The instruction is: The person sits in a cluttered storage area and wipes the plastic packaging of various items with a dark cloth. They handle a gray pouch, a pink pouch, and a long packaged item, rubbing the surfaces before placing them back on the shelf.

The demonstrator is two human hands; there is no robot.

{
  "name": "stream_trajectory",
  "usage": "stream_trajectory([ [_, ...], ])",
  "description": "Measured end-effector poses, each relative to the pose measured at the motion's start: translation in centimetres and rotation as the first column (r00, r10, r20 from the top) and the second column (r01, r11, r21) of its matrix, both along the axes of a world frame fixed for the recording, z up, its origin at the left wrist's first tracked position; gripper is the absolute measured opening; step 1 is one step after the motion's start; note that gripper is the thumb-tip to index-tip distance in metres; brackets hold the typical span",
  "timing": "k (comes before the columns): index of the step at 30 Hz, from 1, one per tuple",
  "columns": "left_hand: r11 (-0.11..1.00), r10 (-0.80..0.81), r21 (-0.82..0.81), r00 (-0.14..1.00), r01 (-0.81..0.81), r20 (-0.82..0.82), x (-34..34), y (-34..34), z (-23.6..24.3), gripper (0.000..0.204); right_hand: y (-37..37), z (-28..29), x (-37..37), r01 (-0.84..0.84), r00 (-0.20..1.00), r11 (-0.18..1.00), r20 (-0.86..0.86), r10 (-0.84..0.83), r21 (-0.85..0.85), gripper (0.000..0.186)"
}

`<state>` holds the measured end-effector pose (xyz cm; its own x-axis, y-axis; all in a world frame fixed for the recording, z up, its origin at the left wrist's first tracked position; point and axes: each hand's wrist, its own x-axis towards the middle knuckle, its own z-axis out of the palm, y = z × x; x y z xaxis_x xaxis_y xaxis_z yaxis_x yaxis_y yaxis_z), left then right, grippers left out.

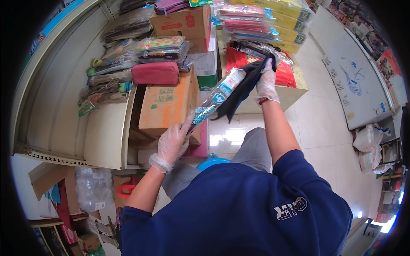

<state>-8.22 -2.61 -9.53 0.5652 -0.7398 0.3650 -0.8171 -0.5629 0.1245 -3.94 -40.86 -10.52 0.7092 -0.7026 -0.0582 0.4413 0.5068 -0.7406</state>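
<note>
My left hand, in a clear thin glove, is closed round the lower end of a long clear plastic package with a white and blue printed label. At the upper right, my gloved right hand grips a limp black fabric piece with a blue edge. The fabric hangs down in a point beside the package; its exact kind cannot be made out. Where the two overlap, I cannot tell whether they are joined. Beyond my right hand, a red plastic packet lies on a pale box-like stand.
At the left, a metal shelf bears bagged goods. A pink zipped pouch rests on a cardboard box. Bagged pink pouches and yellow packs are stacked at the back. A white chest freezer stands right.
</note>
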Motion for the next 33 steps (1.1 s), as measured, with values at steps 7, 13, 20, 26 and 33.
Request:
stream_trajectory([
  [7, 0.997, 0.058, 0.058, 0.998, -0.056, -0.033, 0.5, 0.5, -1.1, 0.098, 0.0, 2.6, -1.5, -0.281, 0.957, 0.96, 0.067, 0.281, -0.001, 0.057],
  [13, 0.998, -0.037, 0.043, 0.999, 0.036, 0.017, 1.0, -0.9, 0.4, 0.092, -1.9, -0.2, -0.7, -0.467, 0.874, 0.589, -0.24, 0.423, -0.659, 0.049],
  [20, 0.999, -0.037, 0.02, 0.999, 0.036, 0.013, 0.5, -2.5, 0.5, 0.093, 0.8, 0.8, 1.7, -0.133, 0.949, 0.628, -0.281, -0.143, -0.767, 0.028],
  [26, 1.0, 0.001, 0.003, 0.999, 0.0, -0.053, -0.7, -2.9, 0.7, 0.097, 1.5, 1.6, 2.1, 0.129, 0.86, 0.739, -0.297, -0.415, -0.661, 0.051],
  [33, 0.999, 0.049, -0.013, 0.998, -0.049, -0.038, -0.2, -0.4, 1.2, 0.097, -4.7, 3.7, 1.2, 0.117, 0.989, 0.98, -0.07, -0.13, -0.158, 0.054],
])
